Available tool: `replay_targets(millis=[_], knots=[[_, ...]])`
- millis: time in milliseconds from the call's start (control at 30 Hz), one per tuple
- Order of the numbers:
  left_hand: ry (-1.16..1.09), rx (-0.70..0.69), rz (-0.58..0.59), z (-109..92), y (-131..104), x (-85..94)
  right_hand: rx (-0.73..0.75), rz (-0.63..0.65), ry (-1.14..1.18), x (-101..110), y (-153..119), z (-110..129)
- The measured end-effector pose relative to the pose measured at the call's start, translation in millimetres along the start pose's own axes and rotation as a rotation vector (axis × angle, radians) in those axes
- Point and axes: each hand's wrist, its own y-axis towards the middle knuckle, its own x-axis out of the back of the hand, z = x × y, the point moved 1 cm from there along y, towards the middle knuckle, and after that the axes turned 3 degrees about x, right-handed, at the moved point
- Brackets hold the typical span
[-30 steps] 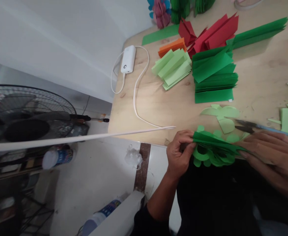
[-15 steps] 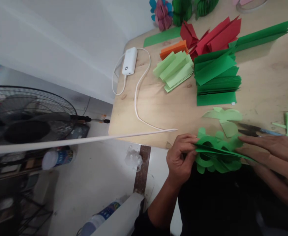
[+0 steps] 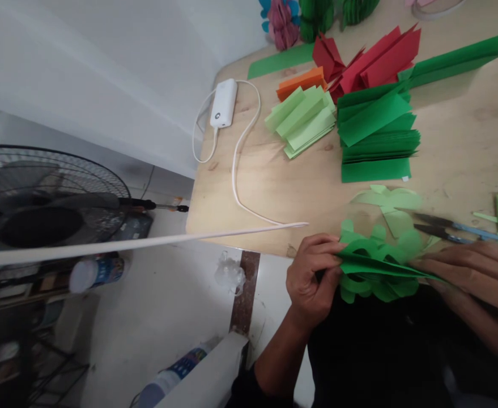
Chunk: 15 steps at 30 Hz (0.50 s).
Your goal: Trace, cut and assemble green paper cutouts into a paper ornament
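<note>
- Where the right hand (image 3: 472, 269) meets the right edge of the frame, its wrist is cut off; its thumb is hard to make out.
- Scissors (image 3: 442, 228), right of the frame: dark blades visible, with the far end of the blue handles out of frame.
- Fan (image 3: 45, 209), left edge: partly cropped, its interior dim.
- Paper figures (image 3: 283, 25), top centre: upper parts cut off.
- Cutout (image 3: 376, 263), lower right of centre: green paper with rounded lobes above and below a folded middle strip. It spans the space between the hands, in front of the dark clothing; its outer ends are partly covered by fingers.
- Left hand (image 3: 314, 277): thumb and fingers pinch the left end of the cutout.
- Right hand: fingers extended and close together, at the right end of the cutout, whose tip runs between upper and lower fingers; whether they grip it cannot be told.
- Tub (image 3: 98, 273), lower left: pale end, blue label, lying on its side in the frame; contents hidden.
- Jar (image 3: 174, 374), bottom of the frame: similarly labelled, partly covered by a pale panel (image 3: 208, 374); contents likewise hidden.
</note>
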Motion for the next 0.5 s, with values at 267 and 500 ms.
replay_targets(millis=[267, 500], knots=[[-0.012, -0.026, 0.007, -3, 2, 2.7, 0.176, -0.05, -0.149, -5, -12, -15], [0.054, -0.119, 0.039, -15, 6, 6.5, 0.165, -0.006, -0.186, -4, -20, -25]])
